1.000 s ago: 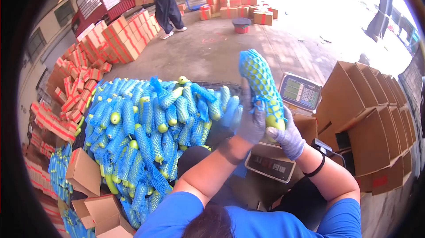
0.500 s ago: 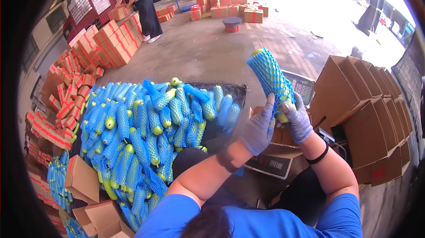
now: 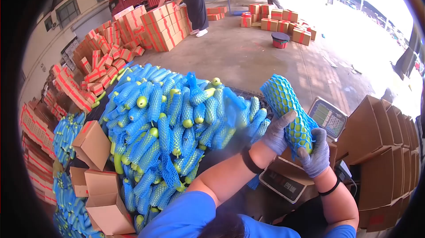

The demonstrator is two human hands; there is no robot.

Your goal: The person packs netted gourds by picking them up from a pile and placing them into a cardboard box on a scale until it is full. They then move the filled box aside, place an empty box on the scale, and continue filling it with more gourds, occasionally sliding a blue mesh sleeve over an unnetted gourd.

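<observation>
Both gloved hands, left hand (image 3: 276, 132) and right hand (image 3: 315, 157), grasp one netted fruit (image 3: 288, 109). The scale (image 3: 328, 118) sits at three o'clock; a netted pile (image 3: 172, 123), too many to count, lies at nine.

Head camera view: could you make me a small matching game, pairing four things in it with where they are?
Things:
1. netted gourd
2. scale
3. bucket
4. gourd pile

Places:
A. alone on the bare floor, far back
B. held in both gloved hands
C. heaped left of the hands
D. just behind the held gourd, beside the open boxes

Pairs: 1-B, 2-D, 3-A, 4-C. The left hand and right hand both wrap the netted gourd.
</observation>
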